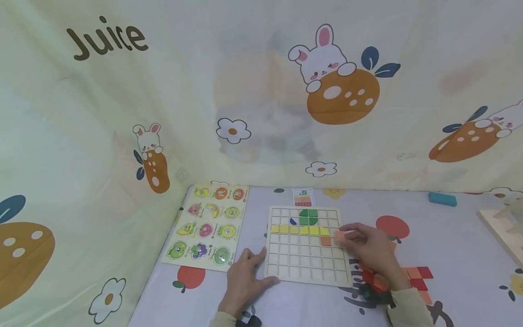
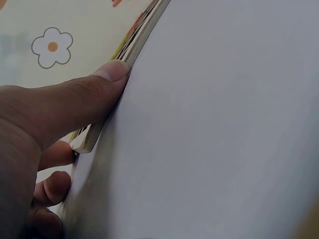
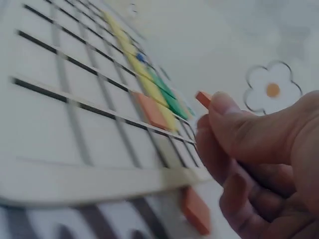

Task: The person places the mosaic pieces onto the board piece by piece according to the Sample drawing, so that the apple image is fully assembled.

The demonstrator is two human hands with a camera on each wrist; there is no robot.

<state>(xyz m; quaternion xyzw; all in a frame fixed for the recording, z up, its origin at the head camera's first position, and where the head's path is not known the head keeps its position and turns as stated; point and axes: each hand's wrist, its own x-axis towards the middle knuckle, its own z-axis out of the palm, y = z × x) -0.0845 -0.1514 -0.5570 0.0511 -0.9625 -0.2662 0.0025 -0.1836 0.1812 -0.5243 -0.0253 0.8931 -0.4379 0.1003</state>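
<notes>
A white grid board [image 1: 288, 261] lies on the table in the head view. It carries a row of yellow tiles [image 1: 293, 230], green tiles [image 1: 308, 217] with rounded corners, a small blue piece [image 1: 293, 221] and one orange tile [image 1: 325, 241] under the yellow row's right end. My left hand [image 1: 244, 281] holds the board's near left corner, thumb along the front edge and fingers at the left side. Between thumb and fingertips, my right hand [image 1: 367, 245] pinches another orange square tile [image 3: 203, 98] at the board's right edge, raised above the board in the right wrist view.
Loose red and orange tiles [image 1: 418, 274] lie around and beneath the right forearm. A fruit puzzle board [image 1: 169, 256] is at the left, a small picture card [image 1: 303, 198] behind the grid. Farther right are a teal block [image 1: 442, 199] and a wooden stand [image 1: 500, 234].
</notes>
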